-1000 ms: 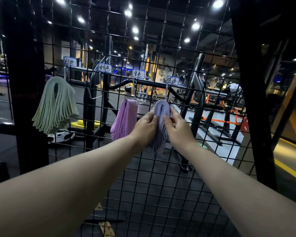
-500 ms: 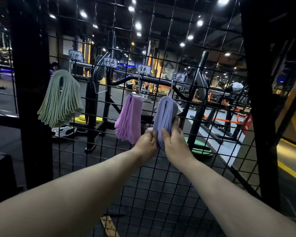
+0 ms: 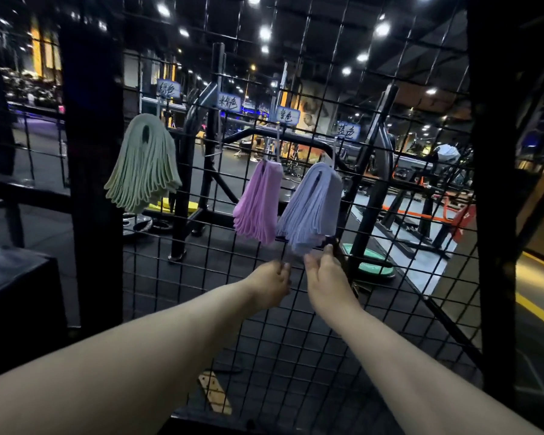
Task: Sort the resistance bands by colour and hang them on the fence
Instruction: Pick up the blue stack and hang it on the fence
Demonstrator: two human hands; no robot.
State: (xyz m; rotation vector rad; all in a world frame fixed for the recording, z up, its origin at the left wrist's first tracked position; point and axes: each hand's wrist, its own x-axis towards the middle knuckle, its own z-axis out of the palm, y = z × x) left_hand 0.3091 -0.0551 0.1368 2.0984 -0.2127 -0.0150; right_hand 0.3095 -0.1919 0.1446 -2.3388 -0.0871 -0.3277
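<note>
While the green bands (image 3: 143, 164), pink bands (image 3: 258, 202) and lavender-blue bands (image 3: 311, 208) are hanging bundled on the fence (image 3: 493, 246), the left hand (image 3: 269, 285) is hovering loosely curled just below, holding nothing, and the right hand (image 3: 328, 279) is reaching its fingertips (image 3: 328, 251) to the lavender-blue bundle's lower edge, pinching or merely touching, I cannot tell.

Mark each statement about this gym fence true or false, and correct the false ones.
1. Three bundles of bands hang on the fence. True.
2. The green bundle hangs furthest right. False: it hangs furthest left.
3. The left hand and right hand reach up to the bottom of the lavender bundle. True.
4. The pink bundle lies on the floor. False: it hangs between the green and lavender bundles.
</note>
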